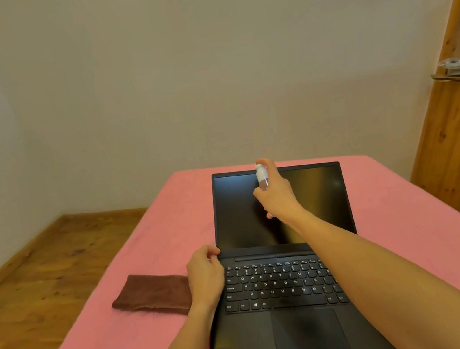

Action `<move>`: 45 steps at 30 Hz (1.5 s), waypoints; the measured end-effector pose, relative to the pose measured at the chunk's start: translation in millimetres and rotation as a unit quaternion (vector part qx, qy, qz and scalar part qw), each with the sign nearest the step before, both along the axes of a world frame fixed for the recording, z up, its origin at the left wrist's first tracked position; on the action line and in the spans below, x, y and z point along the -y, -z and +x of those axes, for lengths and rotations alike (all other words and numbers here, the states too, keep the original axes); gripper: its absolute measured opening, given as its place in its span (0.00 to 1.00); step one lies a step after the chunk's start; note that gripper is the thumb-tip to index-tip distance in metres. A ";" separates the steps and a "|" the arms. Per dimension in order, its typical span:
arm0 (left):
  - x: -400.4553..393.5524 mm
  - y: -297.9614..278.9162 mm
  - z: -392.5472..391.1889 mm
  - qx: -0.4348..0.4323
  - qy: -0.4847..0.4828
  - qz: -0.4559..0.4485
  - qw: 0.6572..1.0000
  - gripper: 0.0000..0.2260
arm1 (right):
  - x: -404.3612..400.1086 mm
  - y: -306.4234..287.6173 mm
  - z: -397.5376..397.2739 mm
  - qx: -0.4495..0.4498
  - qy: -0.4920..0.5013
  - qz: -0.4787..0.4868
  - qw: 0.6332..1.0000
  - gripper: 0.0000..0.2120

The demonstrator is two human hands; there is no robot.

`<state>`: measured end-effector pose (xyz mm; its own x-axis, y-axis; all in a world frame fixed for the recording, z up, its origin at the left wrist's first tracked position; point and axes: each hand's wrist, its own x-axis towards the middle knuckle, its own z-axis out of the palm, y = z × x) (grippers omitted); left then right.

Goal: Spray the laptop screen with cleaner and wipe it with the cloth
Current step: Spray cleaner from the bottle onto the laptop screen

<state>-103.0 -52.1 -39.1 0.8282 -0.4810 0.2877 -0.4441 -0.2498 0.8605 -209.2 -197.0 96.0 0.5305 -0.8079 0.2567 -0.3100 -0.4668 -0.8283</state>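
A small clear spray bottle with a white pump top is gripped in the right hand, fingers wrapped round its body and one fingertip set on the pump head, so that the nozzle is aimed at the upper middle of the dark, switched-off screen of the open black laptop. The laptop is steadied by the left hand, whose curled fingers pinch the lower left corner of the lid near the hinge, probably to keep the screen from tipping back. The folded brown cloth is left lying on the pink cover, just left of the keyboard, within easy reach for wiping. No mist or droplets can be made out on the screen; most of the bottle's body is hidden by the hand, and its liquid level cannot be told.
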 end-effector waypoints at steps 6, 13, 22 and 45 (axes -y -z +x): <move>-1.5 -0.7 -1.7 0.005 -0.008 0.001 1.000 0.10 | 0.8 6.9 5.7 0.000 0.011 -0.034 0.999 0.27; -2.2 -2.0 -1.8 0.006 -0.001 0.013 1.000 0.11 | 3.0 10.8 11.7 -0.001 0.019 -0.037 0.999 0.26; -2.8 -2.1 -2.7 -0.002 0.006 0.009 1.000 0.11 | 5.5 13.5 22.1 -0.008 0.031 -0.049 0.998 0.24; -4.0 -4.0 -4.5 0.001 0.000 0.013 1.000 0.11 | 34.3 7.4 -11.5 -0.032 0.057 -0.052 0.996 0.24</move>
